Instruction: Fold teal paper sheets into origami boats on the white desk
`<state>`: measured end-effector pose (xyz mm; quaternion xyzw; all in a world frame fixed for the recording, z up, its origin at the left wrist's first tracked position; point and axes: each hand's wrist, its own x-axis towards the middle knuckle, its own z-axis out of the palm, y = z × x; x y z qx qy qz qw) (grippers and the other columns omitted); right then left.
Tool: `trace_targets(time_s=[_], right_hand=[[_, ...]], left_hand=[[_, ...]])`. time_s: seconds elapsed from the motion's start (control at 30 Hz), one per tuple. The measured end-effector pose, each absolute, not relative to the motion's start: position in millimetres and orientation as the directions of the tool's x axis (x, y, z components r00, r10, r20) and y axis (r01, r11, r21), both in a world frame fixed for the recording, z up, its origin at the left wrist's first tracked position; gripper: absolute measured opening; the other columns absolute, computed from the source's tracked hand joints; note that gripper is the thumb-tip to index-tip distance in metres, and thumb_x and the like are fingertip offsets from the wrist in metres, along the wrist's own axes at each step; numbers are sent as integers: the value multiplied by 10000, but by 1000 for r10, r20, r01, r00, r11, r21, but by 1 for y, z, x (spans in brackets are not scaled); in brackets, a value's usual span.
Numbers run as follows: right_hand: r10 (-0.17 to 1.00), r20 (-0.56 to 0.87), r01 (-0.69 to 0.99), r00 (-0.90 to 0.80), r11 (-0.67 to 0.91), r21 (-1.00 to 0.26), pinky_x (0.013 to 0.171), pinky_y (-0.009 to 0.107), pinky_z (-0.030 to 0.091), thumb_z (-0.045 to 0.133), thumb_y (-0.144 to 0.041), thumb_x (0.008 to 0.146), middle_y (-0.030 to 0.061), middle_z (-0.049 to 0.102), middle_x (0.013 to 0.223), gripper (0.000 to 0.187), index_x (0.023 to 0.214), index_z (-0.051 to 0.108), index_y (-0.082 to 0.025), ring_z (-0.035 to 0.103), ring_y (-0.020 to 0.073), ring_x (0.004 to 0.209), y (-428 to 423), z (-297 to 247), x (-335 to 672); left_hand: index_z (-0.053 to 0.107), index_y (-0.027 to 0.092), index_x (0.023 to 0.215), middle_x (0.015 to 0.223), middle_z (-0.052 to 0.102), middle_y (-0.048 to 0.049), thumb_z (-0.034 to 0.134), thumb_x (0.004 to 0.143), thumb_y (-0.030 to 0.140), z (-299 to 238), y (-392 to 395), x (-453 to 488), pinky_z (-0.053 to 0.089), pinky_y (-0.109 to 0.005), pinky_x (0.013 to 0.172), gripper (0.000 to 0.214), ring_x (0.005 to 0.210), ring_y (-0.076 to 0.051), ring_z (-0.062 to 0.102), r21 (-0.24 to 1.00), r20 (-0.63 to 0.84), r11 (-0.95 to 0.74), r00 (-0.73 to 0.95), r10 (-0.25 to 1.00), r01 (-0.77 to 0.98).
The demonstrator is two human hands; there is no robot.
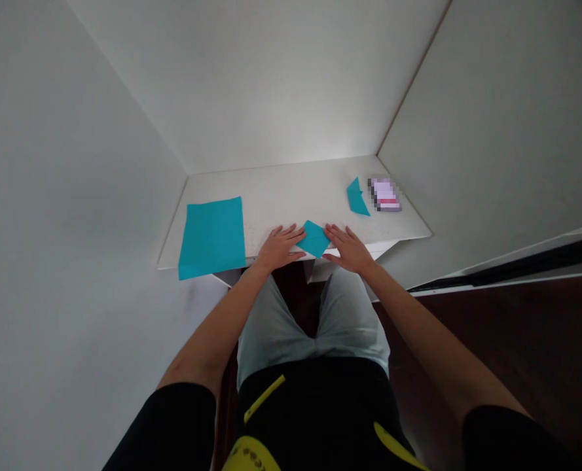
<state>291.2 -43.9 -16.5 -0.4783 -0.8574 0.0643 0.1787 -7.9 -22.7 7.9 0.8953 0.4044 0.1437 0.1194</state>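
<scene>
A small folded piece of blue paper [315, 239], roughly diamond-shaped, lies flat near the front edge of the white desk. My left hand [281, 247] rests at its left corner, fingers stretched out and fingertips on the paper. From the other side my right hand [348, 248] lies flat, its fingertips touching the right corner. Both thumbs point inward along the desk's front edge. Farther back on the right sits a folded blue paper boat [356, 197]. A larger blue paper sheet [213, 237] lies at the left, its near edge hanging over the desk.
The narrow white desk [281, 186] is hemmed in by walls at the left, back and right. A blurred-out phone-like object [385, 195] lies at the right end, beside the boat. My legs [352, 314] are below the front edge.
</scene>
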Motion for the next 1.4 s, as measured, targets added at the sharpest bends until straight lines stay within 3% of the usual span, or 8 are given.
trace_targets(time_s=[0.13, 0.23, 0.33, 0.57, 0.83, 1.0, 1.2, 1.4], right_hand=[[870, 319, 782, -377, 483, -394, 1184, 561, 466, 556, -352, 1068, 101, 739, 1457, 339, 1328, 758, -272, 652, 317, 1406, -54, -10, 285], [909, 325, 708, -260, 408, -576, 979, 465, 574, 535, -483, 1086, 86, 844, 1111, 352, 1147, 796, -254, 781, 289, 1051, -51, -3, 282], [941, 275, 603, -197, 337, -723, 830, 393, 596, 534, -579, 1066, 65, 832, 959, 423, 1129, 778, -239, 766, 259, 893, -32, 1, 278], [946, 281, 701, -165, 312, -641, 917, 422, 596, 648, -336, 941, 90, 782, 1056, 227, 1064, 804, -225, 725, 260, 947, 7, -13, 268], [856, 408, 609, -318, 514, -604, 1053, 463, 556, 603, -169, 979, 89, 803, 1133, 262, 1072, 834, -251, 717, 270, 1120, 4, -24, 278], [821, 400, 606, -407, 571, -554, 1125, 479, 540, 585, -146, 969, 62, 816, 1281, 330, 1148, 837, -262, 736, 262, 1215, -2, -23, 282], [859, 344, 750, -379, 503, -429, 1190, 552, 453, 537, -231, 1039, 107, 725, 1479, 378, 1335, 771, -231, 647, 299, 1419, -25, -15, 260], [842, 314, 789, -438, 528, -315, 1281, 543, 346, 438, -479, 1133, 143, 485, 1707, 611, 1684, 451, -214, 460, 300, 1591, -53, -18, 209]], left_hand=[[804, 321, 1280, 1401, 775, -33, 663, 1029, 400, 11, -28, -10, 452, -497, 1243, 299, 1403, -268, 668, 508, 186, -566, 559, 808, 649], [845, 244, 1115, 1124, 856, -49, 620, 1048, 504, 15, -23, -10, 601, -409, 1018, 350, 1087, -267, 789, 709, 207, -429, 417, 885, 559], [832, 208, 1122, 1087, 850, -44, 642, 1028, 521, 18, -9, -8, 617, -372, 939, 378, 1004, -259, 785, 807, 197, -361, 364, 910, 467], [838, 236, 1161, 1188, 815, -74, 757, 957, 321, 5, 5, -4, 553, -439, 1087, 235, 1184, -281, 728, 588, 183, -346, 296, 938, 731], [841, 251, 1137, 1146, 819, -66, 684, 991, 177, -6, -2, -6, 556, -428, 1054, 227, 1124, -248, 727, 571, 343, -491, 352, 871, 657], [817, 244, 1250, 1290, 796, -78, 611, 944, 69, -10, -12, -11, 516, -494, 1158, 408, 1241, -264, 701, 442, 369, -607, 483, 794, 660], [683, 204, 1488, 1524, 681, -130, 623, 988, 212, -10, -36, -12, 352, -551, 1325, 503, 1434, -287, 621, 332, 386, -674, 556, 736, 660], [650, 248, 1533, 1567, 655, -106, 651, 1003, 299, -8, -40, -11, 334, -543, 1338, 533, 1477, -292, 600, 355, 349, -636, 534, 770, 685]])
